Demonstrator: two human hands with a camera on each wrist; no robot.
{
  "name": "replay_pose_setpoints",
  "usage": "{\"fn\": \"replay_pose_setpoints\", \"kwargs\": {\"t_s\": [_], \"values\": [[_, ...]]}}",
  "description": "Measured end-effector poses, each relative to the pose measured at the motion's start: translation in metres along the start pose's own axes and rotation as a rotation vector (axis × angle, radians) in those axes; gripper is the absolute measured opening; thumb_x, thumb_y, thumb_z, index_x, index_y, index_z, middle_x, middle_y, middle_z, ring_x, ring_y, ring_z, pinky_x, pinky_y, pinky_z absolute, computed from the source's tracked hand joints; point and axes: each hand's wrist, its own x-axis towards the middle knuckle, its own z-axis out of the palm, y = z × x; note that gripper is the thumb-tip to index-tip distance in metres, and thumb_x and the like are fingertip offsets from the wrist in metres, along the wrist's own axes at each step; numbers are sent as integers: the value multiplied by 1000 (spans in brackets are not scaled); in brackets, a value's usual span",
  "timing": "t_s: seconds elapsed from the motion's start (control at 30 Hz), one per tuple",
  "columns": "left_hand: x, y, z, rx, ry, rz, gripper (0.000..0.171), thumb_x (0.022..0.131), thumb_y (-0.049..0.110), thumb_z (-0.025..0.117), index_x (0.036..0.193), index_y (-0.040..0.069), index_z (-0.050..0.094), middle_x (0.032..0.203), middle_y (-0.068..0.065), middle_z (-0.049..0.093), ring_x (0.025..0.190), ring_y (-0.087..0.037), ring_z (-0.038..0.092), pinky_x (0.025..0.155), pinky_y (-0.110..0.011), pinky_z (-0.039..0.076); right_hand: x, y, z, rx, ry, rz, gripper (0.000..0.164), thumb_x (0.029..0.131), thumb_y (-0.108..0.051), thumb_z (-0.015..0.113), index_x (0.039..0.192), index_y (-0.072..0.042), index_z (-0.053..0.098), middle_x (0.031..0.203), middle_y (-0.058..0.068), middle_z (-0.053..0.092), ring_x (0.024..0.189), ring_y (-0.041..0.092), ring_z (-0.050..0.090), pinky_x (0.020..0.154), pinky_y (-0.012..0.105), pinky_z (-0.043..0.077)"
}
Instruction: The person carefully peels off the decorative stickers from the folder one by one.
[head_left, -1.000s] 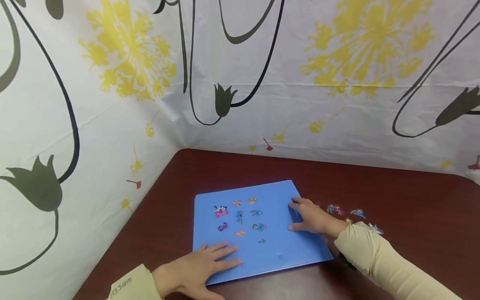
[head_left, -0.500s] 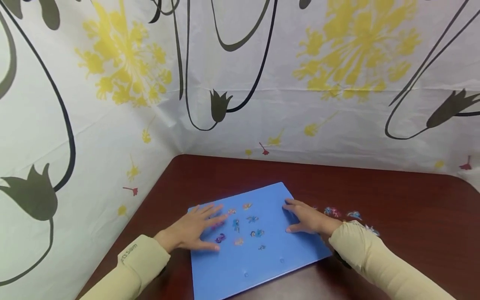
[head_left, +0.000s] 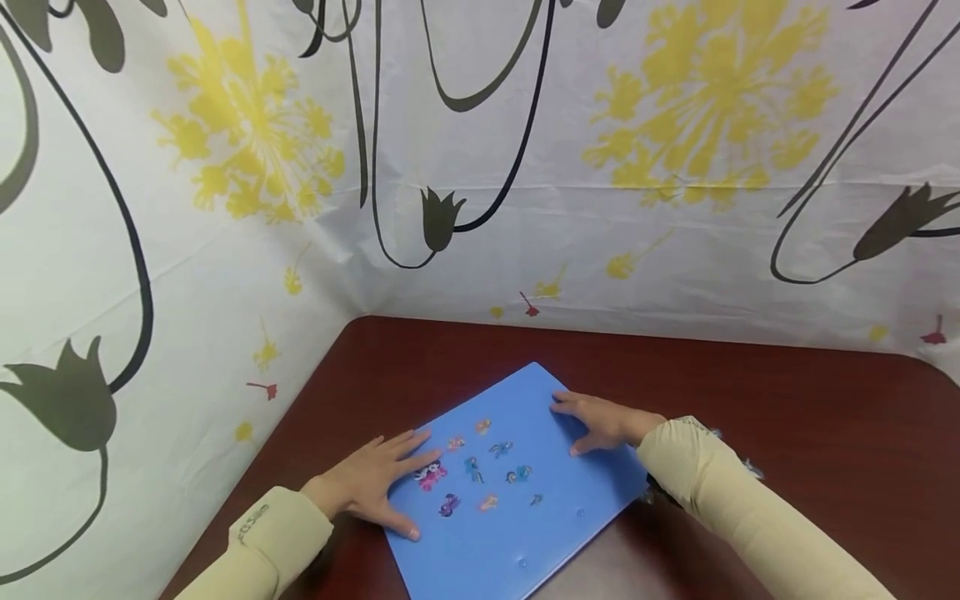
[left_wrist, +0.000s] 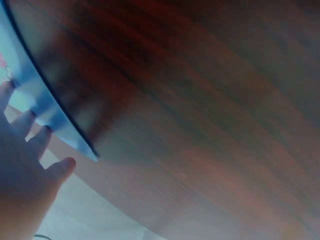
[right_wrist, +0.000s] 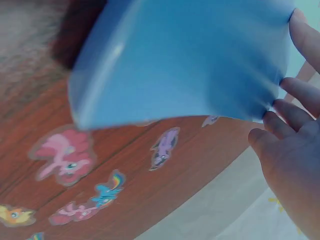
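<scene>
A flat blue plastic folder (head_left: 457, 550) lies turned at an angle on the table. Several small pony stickers dot its left and middle part, among them a pink-and-white one (head_left: 431, 476) and a purple one (head_left: 449, 505). My left hand (head_left: 367, 479) rests spread over the folder's left edge, fingers near the pink-and-white sticker. Across from it, my right hand (head_left: 600, 419) touches the far right part with spread fingers. In the right wrist view those fingertips press against the blue surface (right_wrist: 190, 65). A strip of folder also shows beside the left hand (left_wrist: 25, 160) in its wrist view.
The dark red-brown table (head_left: 810, 417) runs back to a white cloth wall (head_left: 525, 150) with flower prints. Loose pony stickers, such as a pink one (right_wrist: 65, 155) and a purple one (right_wrist: 164, 147), lie right of the folder, partly behind the right sleeve (head_left: 750, 492).
The folder has turned counterclockwise under both hands, its far right corner swinging left. My left hand has gone from the near edge up to the left edge; my right has shifted slightly left.
</scene>
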Motion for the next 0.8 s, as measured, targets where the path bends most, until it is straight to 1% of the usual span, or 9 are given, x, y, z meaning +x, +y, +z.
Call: {"fn": "replay_pose_setpoints", "kwargs": {"t_s": [0.13,0.23,0.43,0.53,0.67,0.8], "values": [[-7,5,1,-17,9,-24,97,60,73,57,139,25,30,146,-5,20,131,-28,17,99,-57,16,3,-1,-1,-5,3,-16,64,76,-13,69,130,4,40,140,21,26,128,37,21,99,47,25],[-14,10,3,-37,15,-51,96,60,73,57,139,24,31,145,-6,20,131,-29,18,98,-58,16,5,-2,-1,-19,23,-39,62,76,-12,69,129,4,41,139,22,28,127,38,23,98,48,26],[-24,22,9,-32,48,-72,93,64,72,54,138,20,32,145,-10,21,129,-31,22,96,-58,20,13,-3,0,-85,101,-81,56,78,-8,67,125,9,43,135,26,32,124,39,30,95,46,31],[-28,28,13,-23,60,-83,93,66,73,51,139,19,32,144,-12,20,127,-31,24,96,-56,23,19,-3,1,-95,144,-83,58,78,-7,66,126,12,40,133,28,33,123,40,31,96,47,31],[-33,36,19,1,86,-93,92,67,75,47,138,19,33,142,-14,23,123,-30,29,95,-52,27,28,-4,3,-64,210,-23,65,79,-8,66,130,13,31,133,28,34,123,39,30,98,47,28],[-37,42,24,35,131,-81,88,69,75,44,137,20,36,138,-15,28,118,-27,33,92,-49,32,36,-6,5,-54,241,65,67,80,-12,66,131,11,30,134,27,34,124,39,30,98,46,27]]}}
